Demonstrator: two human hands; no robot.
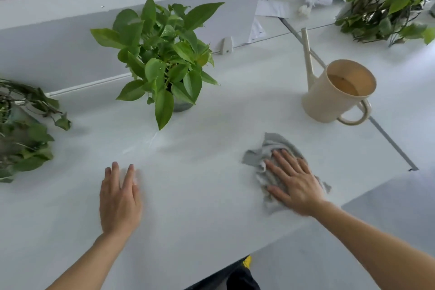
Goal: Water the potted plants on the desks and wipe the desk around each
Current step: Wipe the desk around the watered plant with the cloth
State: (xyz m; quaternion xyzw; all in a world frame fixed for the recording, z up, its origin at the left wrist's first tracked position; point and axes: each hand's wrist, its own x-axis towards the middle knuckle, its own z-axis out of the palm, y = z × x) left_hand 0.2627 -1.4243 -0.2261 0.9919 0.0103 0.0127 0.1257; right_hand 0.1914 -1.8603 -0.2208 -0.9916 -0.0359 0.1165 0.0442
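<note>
Two bare hands in shot: the left hand [120, 200] at lower left, the right hand [294, 183] at lower right. The left forearm [89, 259] and right forearm [376, 242] run bare to the frame's bottom edge. At bottom centre there's dark clothing [240, 279] with a yellow patch [247, 261], too little showing to say which garment.

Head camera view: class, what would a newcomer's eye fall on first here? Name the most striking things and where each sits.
The bright green potted plant stands out at the middle of the white desk. To its right sits a cream watering can, its long spout pointing away. Nearest the camera, the right hand presses flat on a crumpled grey cloth and the left hand rests flat on the desk.
</note>
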